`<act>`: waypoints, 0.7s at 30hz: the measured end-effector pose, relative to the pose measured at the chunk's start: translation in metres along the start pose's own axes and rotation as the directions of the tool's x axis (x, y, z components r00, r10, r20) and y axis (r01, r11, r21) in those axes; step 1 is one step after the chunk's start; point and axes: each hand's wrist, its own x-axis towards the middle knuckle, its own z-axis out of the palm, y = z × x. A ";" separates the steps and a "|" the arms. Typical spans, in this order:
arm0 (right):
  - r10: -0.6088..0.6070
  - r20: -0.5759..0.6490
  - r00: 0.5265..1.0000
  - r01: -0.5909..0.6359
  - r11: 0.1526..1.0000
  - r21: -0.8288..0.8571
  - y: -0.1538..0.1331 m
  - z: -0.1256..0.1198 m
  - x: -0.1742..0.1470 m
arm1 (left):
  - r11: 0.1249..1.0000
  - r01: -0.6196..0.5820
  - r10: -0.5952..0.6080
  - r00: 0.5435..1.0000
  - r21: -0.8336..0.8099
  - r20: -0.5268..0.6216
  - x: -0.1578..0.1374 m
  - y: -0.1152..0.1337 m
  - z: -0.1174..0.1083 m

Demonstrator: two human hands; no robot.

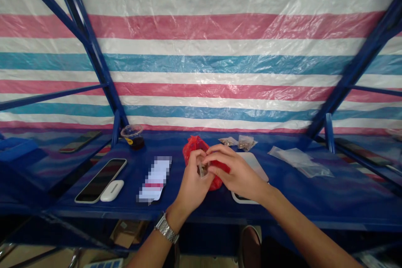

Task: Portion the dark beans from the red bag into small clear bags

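My left hand (195, 184), with a metal-band watch at the wrist, is closed around a small clear plastic bag (203, 169) holding something dark that I cannot make out. The fingers of my right hand (230, 171) pinch the same bag near its opening. Both hands are over a red plastic bag (195, 144) on the blue shelf. Partly under my right hand and forearm lies a flat white and silver device, perhaps a scale (255, 165). Two small filled clear bags, a left one (228, 141) and a right one (246, 143), lie behind it.
Flat clear plastic bags (301, 161) lie to the right. On the left are a dark-screened phone (101, 181), a white earbud case (112, 191), a lit phone (156, 180) and a lidded cup of dark liquid (133, 137). Blue metal posts (94, 58) stand before a striped sheet.
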 end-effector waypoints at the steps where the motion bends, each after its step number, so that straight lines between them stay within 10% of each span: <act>1: 0.010 0.016 1.000 -0.010 1.000 0.001 0.000 -0.003 -0.004 | 0.999 0.012 -0.010 0.999 -0.041 0.033 0.000 0.002 0.003; 8: 0.118 -0.141 0.983 -0.112 0.992 0.050 0.009 -0.026 -0.017 | 0.999 0.035 -0.031 0.987 -0.020 0.157 -0.001 0.004 0.017; 13: 0.384 -0.334 0.861 -0.392 0.919 0.045 0.056 -0.054 -0.033 | 0.975 -0.094 0.059 0.982 0.200 0.178 -0.003 -0.008 0.021; 21: 0.544 -0.335 0.770 -0.629 0.735 -0.252 0.121 -0.053 -0.071 | 0.678 -0.341 0.006 0.888 0.651 0.459 -0.017 -0.010 0.016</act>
